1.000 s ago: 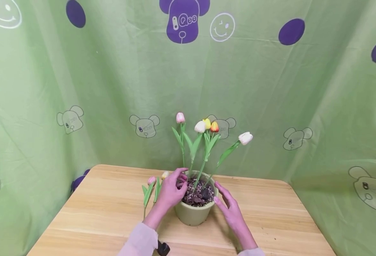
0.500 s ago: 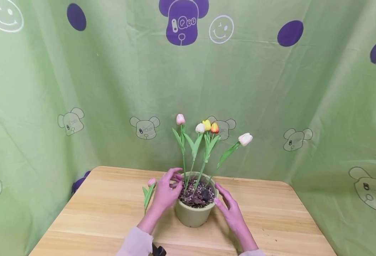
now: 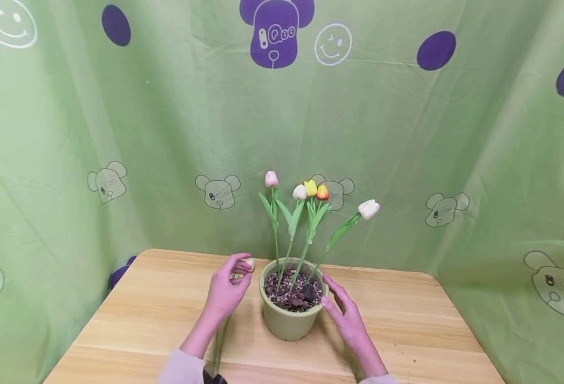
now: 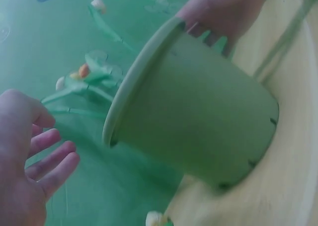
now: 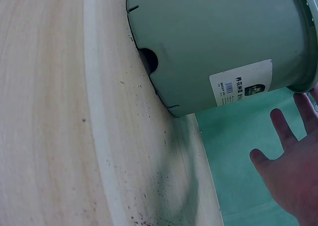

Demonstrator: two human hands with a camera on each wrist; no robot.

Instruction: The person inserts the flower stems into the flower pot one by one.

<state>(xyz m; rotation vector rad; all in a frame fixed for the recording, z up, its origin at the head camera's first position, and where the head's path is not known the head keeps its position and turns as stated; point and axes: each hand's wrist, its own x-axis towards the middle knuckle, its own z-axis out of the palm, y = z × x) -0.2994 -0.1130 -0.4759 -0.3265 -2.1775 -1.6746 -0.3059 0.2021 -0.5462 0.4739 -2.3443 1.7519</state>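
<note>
A green flowerpot point(image 3: 289, 324) filled with dark soil point(image 3: 295, 298) stands on the table. In it are a pink tulip point(image 3: 271, 179), a white tulip point(image 3: 299, 192), a yellow tulip point(image 3: 310, 188), an orange-red tulip point(image 3: 322, 192) and another white tulip point(image 3: 368, 209) leaning right. My right hand point(image 3: 348, 314) rests its extended fingers against the pot's right rim. Left of the pot, my left hand point(image 3: 229, 285) hovers with loosely bent fingers, holding nothing in the left wrist view. Beyond its fingertips shows a loose cream tulip point(image 3: 250, 265); the hand hides other loose blooms.
Loose stems point(image 3: 222, 341) lie on the wooden table point(image 3: 407, 320) under my left forearm. A dark object point(image 3: 213, 378) sits partly hidden by the left sleeve. Soil crumbs point(image 5: 164, 186) dot the tabletop near the pot. Green printed cloth point(image 3: 191, 106) hangs around the table.
My left hand has drawn back leftward from the pot's left rim to over the loose tulips, covering the pink one. The right hand and the pot have stayed in place.
</note>
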